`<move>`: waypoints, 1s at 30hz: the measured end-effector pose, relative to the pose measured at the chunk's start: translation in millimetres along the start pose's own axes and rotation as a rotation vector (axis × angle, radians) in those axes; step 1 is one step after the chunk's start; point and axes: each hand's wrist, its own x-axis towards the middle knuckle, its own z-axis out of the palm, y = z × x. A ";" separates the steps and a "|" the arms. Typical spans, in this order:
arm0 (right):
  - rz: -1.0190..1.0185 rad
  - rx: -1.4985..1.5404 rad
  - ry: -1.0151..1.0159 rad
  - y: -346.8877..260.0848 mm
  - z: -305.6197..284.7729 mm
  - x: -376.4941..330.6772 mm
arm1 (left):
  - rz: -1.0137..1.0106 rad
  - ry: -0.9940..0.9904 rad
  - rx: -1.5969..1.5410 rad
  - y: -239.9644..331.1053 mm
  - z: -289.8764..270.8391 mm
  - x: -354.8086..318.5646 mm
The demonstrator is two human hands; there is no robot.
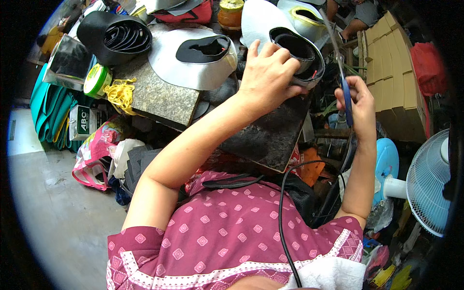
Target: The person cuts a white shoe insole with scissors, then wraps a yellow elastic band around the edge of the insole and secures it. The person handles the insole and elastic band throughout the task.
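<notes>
My left hand [268,72] grips a rolled strip of black rubber-like sheet [302,52] at the upper middle, fingers wrapped over its coil. My right hand [360,99] holds a pair of scissors with blue handles [346,101]; the long blades [331,36] point up and away, beside the roll but apart from it. Behind the roll stands a silver-grey sheet with a curved cutout [261,21]. A dark flat board [270,133] lies under my left forearm.
A grey stone slab [157,92] carries another silver sheet with black lining [193,58]. A black rolled sheet [116,38], a green-lidded tub [97,79] and yellow string [121,94] lie left. Stacked tan cardboard [394,67] and a white fan [430,186] stand right. Another person's leg [357,21] shows at the top.
</notes>
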 end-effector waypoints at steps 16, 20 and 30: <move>-0.055 -1.114 -0.290 -86.2 -54.2 -49.5 | 0.321 0.013 0.133 -2.0 -4.8 -21.2; -0.022 -1.124 -0.304 -84.4 -52.2 -48.9 | 0.353 0.036 0.133 0.9 0.1 -22.7; 0.196 -0.914 -0.389 -69.5 -51.6 -34.9 | 0.311 0.035 0.200 -1.4 -1.1 -28.5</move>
